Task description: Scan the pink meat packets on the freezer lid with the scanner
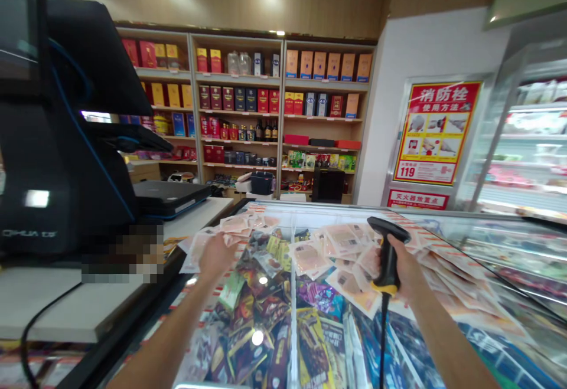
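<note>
My right hand (pixel 400 262) is wrapped round the handle of a black barcode scanner (pixel 388 254) with yellow trim. The scanner is held upright, its head pointing left and its cable hanging down. My left hand (pixel 216 257) is closed at the edge of a flat, pale clear-wrapped packet (pixel 194 253), slightly blurred. More such packets (pixel 239 224) lie just beyond that hand. A loose spread of similar packets (pixel 343 240) covers the middle of the glass-topped freezer, and an overlapping row of packets (pixel 460 277) lies right of the scanner.
Under the glass are colourful bagged goods (pixel 252 324). A black checkout terminal (pixel 66 123) stands on the white counter (pixel 57 297) at left, with a flat black device (pixel 170 195) beside it. Shelves of boxed bottles (pixel 239 100) line the back wall. A lit display fridge (pixel 538 141) is at right.
</note>
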A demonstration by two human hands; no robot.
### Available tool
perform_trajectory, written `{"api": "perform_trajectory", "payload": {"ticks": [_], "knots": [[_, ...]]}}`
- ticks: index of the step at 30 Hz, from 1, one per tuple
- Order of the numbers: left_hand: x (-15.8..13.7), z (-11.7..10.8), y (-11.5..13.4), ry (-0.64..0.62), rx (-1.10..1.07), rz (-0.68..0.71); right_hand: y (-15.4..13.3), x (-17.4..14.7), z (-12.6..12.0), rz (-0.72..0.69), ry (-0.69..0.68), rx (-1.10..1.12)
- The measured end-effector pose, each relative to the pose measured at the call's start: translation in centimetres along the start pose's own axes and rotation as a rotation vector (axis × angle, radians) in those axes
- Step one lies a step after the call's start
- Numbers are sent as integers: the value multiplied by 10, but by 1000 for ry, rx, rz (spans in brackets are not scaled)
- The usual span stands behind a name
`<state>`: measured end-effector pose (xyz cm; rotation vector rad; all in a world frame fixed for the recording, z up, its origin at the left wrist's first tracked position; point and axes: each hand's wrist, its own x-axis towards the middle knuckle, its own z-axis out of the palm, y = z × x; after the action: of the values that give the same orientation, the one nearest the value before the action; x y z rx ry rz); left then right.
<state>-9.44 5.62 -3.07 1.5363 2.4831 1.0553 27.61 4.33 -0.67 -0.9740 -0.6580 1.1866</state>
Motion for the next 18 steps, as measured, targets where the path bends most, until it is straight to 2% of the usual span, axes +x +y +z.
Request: {"api": "perform_trajectory", "payload": {"ticks": [3, 7, 9, 13, 18], "knots": [[10, -27, -38, 102, 145, -101, 3, 1, 0, 6, 5, -4], [12, -32, -63, 54, 228, -211, 8, 2, 2, 26, -15, -12], [11, -28, -64, 63, 265, -222, 10, 2, 3, 35, -13, -25], [11, -22, -57, 75, 328, -143, 13, -2, 7, 52, -61, -11], [16, -14, -48, -32, 32, -151, 15, -9, 14, 91, -123, -4]]}}
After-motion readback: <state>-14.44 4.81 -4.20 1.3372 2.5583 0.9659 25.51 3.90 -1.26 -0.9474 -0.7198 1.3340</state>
